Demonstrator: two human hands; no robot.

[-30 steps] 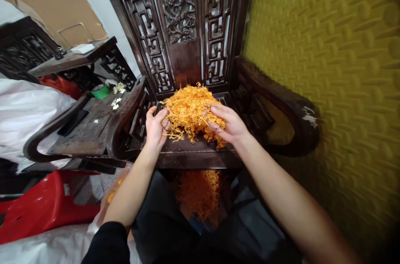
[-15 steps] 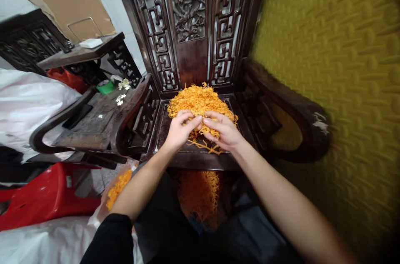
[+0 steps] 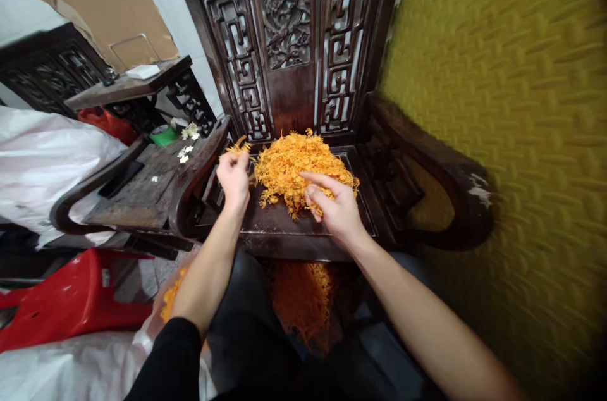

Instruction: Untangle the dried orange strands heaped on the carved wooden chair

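Observation:
A heap of small, thin, curly orange pieces [image 3: 298, 164] lies on the seat of a dark carved wooden chair [image 3: 289, 227]. To the left of the heap, my left hand [image 3: 233, 179] is closed, pinching an orange branched piece [image 3: 241, 147] that sticks up past the fingertips. My right hand [image 3: 336, 205] is over the heap's right front side. Its index finger is stretched out and apart from the thumb, while the other fingers curl underneath, partly hidden. I see nothing held in it.
More orange branched pieces [image 3: 303, 300] lie below the seat between my legs. A bag with orange bits [image 3: 171, 293] is by my left forearm. Left stand a red plastic stool [image 3: 71, 293], white sacks [image 3: 47, 160] and another wooden chair [image 3: 137, 186]. The right armrest [image 3: 455, 173] curves close by.
My hands, together at the front of the heap before, are now apart. My left hand has moved left with an orange branched piece. Branched pieces at the seat's front are gone from there.

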